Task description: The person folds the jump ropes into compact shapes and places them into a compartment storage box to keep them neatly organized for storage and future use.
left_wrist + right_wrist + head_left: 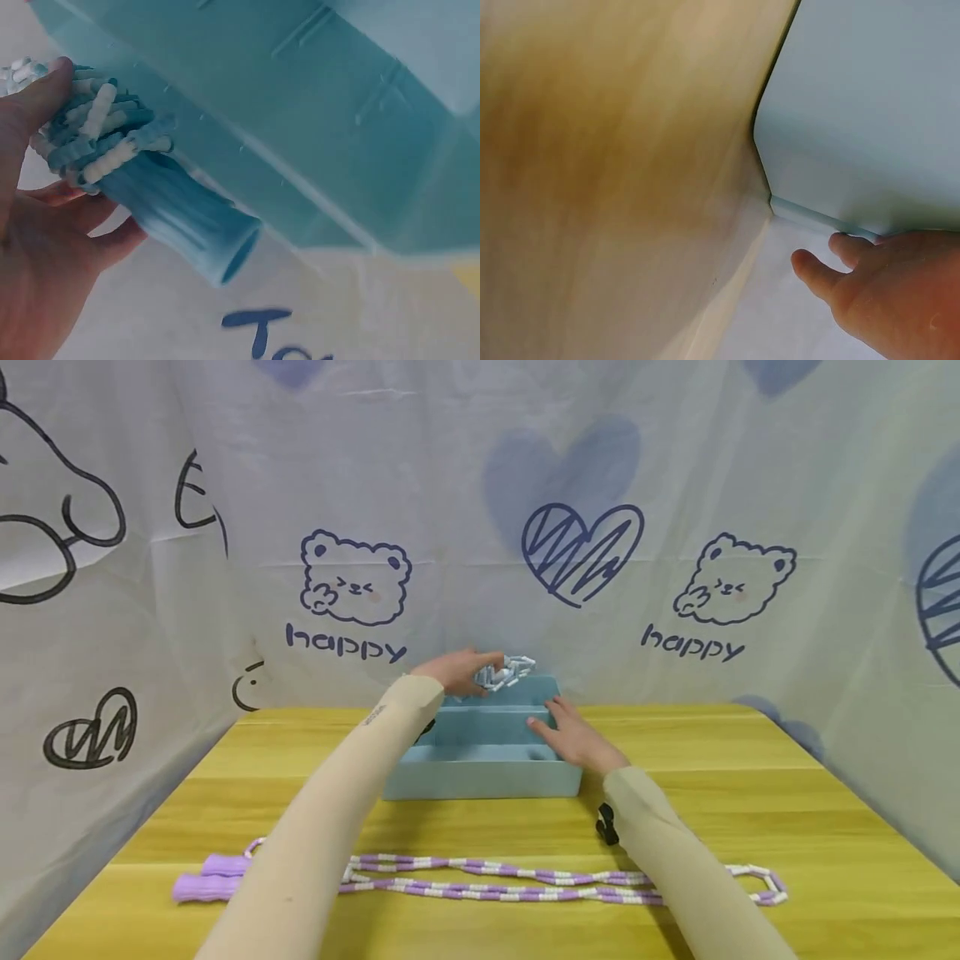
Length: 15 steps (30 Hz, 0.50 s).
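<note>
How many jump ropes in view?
2: purple rope on the table in front of the box; blue rope in the left hand. Box interior isn't fully visible, so others may be hidden.

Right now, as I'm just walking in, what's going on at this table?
A person is handling a bundled blue-and-white beaded rope, gripped in the left hand near the back of a light blue box. The right hand is at the box's right edge and holds nothing. In front of the box, a purple-and-white beaded rope lies stretched across the wooden table, its purple handles on the left.
</note>
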### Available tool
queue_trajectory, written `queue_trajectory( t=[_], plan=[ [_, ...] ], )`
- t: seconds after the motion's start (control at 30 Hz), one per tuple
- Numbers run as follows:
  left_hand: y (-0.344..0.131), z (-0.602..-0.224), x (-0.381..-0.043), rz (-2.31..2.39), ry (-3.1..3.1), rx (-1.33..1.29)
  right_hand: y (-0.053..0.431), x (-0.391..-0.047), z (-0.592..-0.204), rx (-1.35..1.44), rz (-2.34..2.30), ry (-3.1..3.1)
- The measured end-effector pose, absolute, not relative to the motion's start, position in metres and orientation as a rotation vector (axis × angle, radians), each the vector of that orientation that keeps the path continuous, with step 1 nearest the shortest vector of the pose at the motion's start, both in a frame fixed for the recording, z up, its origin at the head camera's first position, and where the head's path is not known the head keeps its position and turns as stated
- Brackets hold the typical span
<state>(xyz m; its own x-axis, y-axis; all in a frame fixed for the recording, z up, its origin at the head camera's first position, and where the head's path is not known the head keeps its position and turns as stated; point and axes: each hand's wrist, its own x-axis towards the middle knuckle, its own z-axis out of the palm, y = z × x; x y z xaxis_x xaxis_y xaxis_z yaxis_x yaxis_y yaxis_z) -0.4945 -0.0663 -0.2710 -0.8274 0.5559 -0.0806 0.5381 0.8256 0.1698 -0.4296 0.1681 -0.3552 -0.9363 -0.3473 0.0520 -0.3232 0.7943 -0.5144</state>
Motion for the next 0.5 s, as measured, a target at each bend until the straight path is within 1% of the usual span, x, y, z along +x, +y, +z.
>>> queue_trajectory(
  t=[0.27, 0.5],
  plan=[
    [-0.054, -0.297, -0.501, 0.169, 2.830, 0.761, 0.169, -0.427, -0.354, -0.561, -0.864, 2.925],
    [-0.043, -0.308, -0.502, 0.232, 2.834, 0.850, 0.168, -0.426, -0.354, -0.558, -0.880, 2.926]
  ],
)
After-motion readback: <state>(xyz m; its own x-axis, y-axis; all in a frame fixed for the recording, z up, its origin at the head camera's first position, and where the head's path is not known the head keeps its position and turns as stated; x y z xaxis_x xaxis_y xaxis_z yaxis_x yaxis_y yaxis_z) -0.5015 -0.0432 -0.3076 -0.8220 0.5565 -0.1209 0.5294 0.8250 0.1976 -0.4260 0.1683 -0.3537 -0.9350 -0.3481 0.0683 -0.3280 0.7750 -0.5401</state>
